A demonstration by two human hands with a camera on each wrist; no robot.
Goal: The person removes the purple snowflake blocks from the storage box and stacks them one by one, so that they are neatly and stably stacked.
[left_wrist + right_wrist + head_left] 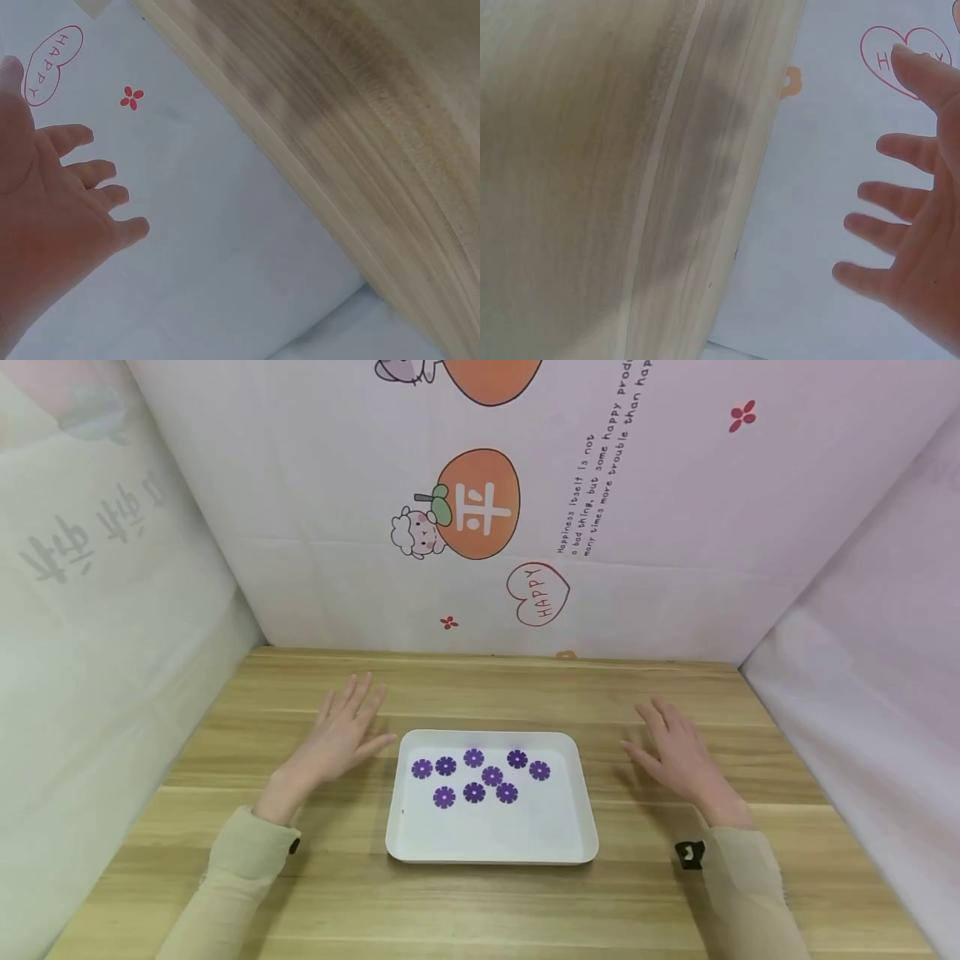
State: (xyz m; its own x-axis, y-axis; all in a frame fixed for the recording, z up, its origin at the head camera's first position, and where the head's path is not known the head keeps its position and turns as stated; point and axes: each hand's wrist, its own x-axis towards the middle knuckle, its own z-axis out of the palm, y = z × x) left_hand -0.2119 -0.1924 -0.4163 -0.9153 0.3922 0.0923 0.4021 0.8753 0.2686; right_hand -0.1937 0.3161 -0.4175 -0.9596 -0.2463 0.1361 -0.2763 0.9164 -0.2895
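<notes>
A shallow white tray stands in the middle of the wooden table in the head view. Several purple snowflake discs, notched like small gears, lie in its back half. Some are a darker purple. To the tray's left is my left hand, fingers spread and holding nothing, its thumb pointing at the tray's back left corner. My right hand is out to the right of the tray, its fingers stretched forward with nothing in them. Both wrist views show the palms and loosely straight fingers; the tray is outside those views.
The wooden table runs back to a white cloth printed with orange fruit and a red heart. White cloth also hangs along the left side and right side. A black wristband device sits by the right sleeve.
</notes>
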